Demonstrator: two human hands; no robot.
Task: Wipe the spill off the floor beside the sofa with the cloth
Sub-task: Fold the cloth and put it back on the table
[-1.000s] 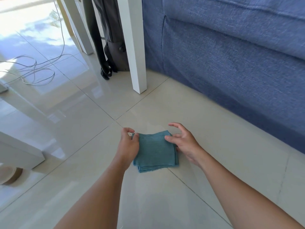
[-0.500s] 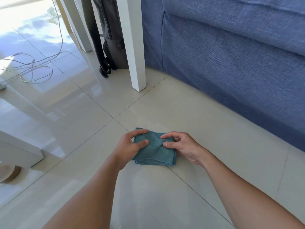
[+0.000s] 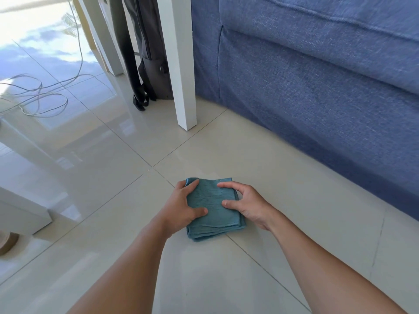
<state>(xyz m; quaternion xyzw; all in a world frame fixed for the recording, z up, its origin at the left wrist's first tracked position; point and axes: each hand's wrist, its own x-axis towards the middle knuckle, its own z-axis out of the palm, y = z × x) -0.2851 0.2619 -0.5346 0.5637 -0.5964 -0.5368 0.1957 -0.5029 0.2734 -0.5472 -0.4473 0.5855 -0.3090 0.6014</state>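
both hands pressed flat on the folded teal cloth. the left hand and right hand had fingers spread, gripping nothing. the blue sofa stood beyond the right fingertips

Both hands, left hand and right hand, pressed folded teal cloth flat on tiled floor near blue sofa.
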